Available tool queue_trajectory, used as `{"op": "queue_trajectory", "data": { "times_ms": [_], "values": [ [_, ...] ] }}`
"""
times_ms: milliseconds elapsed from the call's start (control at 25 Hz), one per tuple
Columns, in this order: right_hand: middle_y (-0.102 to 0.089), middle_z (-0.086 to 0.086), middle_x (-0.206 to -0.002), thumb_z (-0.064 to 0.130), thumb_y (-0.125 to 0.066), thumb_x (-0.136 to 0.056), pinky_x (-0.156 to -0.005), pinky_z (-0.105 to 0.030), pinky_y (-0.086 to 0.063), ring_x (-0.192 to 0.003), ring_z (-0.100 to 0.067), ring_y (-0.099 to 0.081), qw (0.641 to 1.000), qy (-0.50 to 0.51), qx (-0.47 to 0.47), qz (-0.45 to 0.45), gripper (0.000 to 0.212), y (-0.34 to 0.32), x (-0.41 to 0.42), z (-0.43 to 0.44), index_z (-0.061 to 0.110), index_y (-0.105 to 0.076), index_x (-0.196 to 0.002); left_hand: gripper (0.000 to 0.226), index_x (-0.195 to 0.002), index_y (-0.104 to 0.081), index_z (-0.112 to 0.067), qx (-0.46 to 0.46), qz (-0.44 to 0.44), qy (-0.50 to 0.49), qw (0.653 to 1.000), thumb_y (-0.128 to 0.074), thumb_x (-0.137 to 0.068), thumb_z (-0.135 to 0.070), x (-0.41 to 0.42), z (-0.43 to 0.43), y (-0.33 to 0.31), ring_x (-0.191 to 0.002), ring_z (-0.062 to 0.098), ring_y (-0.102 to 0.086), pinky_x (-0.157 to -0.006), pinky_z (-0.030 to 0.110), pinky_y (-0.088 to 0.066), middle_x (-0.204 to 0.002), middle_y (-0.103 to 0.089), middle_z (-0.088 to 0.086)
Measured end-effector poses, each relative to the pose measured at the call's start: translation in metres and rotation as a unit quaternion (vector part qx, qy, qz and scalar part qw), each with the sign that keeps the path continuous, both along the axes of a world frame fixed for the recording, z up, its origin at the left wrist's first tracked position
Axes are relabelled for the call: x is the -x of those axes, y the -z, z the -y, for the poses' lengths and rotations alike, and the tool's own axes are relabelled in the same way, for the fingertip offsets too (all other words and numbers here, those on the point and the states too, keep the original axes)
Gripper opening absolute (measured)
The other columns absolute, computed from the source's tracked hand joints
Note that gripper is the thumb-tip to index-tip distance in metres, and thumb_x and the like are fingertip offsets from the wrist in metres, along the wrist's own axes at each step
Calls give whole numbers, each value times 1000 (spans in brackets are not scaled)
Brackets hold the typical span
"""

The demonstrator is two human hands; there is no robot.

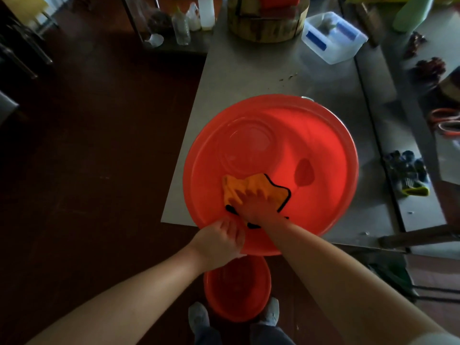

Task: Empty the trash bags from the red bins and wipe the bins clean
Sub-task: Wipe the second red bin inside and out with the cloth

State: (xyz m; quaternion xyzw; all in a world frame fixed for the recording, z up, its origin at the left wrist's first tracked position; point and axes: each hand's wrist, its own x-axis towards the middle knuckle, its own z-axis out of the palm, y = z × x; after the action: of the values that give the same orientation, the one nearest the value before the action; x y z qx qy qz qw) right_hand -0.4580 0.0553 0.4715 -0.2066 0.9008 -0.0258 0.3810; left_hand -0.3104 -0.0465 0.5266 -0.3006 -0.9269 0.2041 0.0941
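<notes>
- The grey metal table [249, 70] stretches away beyond both hands. Its near corner lies just under the left wrist.
- A large round red plastic bin [323, 145] sits on that table, its near rim hanging over the edge toward the person. No trash bag shows in it and the inside looks bare, so the emptying step seems done for this bin.
- A smaller red plastic bin [236, 290] stands on the floor below both hands, between the person's feet. It also shows no bag, but the light there is dim, so whether it has been wiped I cannot tell.
- The left hand [220, 241] grasps the large bin's near rim. Its fingers curl over the edge and steady the bin.
- The right hand [257, 207] lies inside the bin, just beyond the left hand. Its fingers are spread flat and press down on the cloth, not clenched round it.
- An orange square microfibre cloth with black edging [251, 186] is under the right palm, against the bin's near inner wall, with its corners sticking out past the fingertips.
- Judgement: wiping is under way on the large bin. Its far wall and floor, and probably the smaller bin, are still to do.
</notes>
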Motion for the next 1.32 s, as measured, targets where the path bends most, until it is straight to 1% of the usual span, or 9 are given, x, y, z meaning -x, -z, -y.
{"op": "queue_trajectory", "data": {
  "times_ms": [120,200,320,520,640,800,920,1120,1320],
  "values": [
    [-31,-2,-160,64,-32,-99,-118,-54,-13,-152,-33,-13,981,-85,-47,-169,58,-3,10,-49,38,-37,-151,60,-101,-77,-15,13,30,-15,999,-53,-90,-69,-4,2,-3,-81,23,-74,-79,31,-59,-92,-76,9],
    [-29,-4,-160,58,-37,-100,-120,-53,-7,-153,-31,-6,966,-109,-85,-219,53,-16,25,-77,33,-44,-146,63,-109,-74,-13,43,46,-18,998,-40,-96,-64,-4,2,-9,-89,27,-74,-84,35,-59,-101,-76,14],
    [-23,-7,-163,59,-37,-99,-119,-60,-3,-153,-34,-5,967,-100,-113,-203,56,-27,10,-84,33,-42,-148,66,-108,-72,-12,49,46,10,998,-23,-100,-56,-1,2,-14,-89,28,-74,-82,35,-59,-100,-75,15],
    [-9,-1,-168,71,-19,-95,-115,-65,-7,-152,-39,-2,993,-63,-97,-40,68,-40,-37,-53,44,-12,-157,49,-90,-76,-21,87,79,13,993,-47,-93,-60,8,3,-31,-69,17,-70,-65,24,-55,-79,-75,0],
    [-10,2,-167,75,-15,-90,-115,-63,-9,-153,-35,-2,992,-58,-101,-44,70,-57,-46,-64,48,-9,-155,42,-84,-74,-24,84,90,12,992,-45,-94,-53,8,5,-39,-63,15,-68,-60,22,-52,-75,-73,-4],
    [-4,4,-169,77,-15,-91,-118,-60,-5,-154,-33,4,986,-76,-145,-43,71,-85,-50,-87,50,-8,-155,20,-92,-73,-23,78,107,8,991,-55,-92,-32,8,6,-54,-71,17,-72,-67,26,-54,-83,-75,-1],
    [-1,3,-169,76,-20,-92,-118,-61,-3,-154,-34,8,982,-80,-166,-29,72,-99,-55,-94,49,-5,-156,26,-105,-70,-19,81,125,3,989,-46,-99,-27,11,5,-55,-84,23,-73,-76,31,-55,-97,-76,4],
    [-5,-3,-166,73,-26,-93,-109,-72,-1,-150,-45,8,979,-108,-159,-65,63,-85,-53,-80,51,-10,-150,33,-97,-71,-20,49,117,23,992,-50,-99,-46,19,10,-47,-78,23,-72,-72,31,-55,-90,-75,4],
    [4,0,-169,74,-17,-94,-113,-69,2,-152,-40,11,989,-65,-123,-52,69,-36,-26,-55,48,-1,-156,63,-109,-68,-14,60,121,67,989,-24,-103,-59,17,12,-23,-80,27,-71,-76,34,-57,-94,-74,7]
  ]
}}
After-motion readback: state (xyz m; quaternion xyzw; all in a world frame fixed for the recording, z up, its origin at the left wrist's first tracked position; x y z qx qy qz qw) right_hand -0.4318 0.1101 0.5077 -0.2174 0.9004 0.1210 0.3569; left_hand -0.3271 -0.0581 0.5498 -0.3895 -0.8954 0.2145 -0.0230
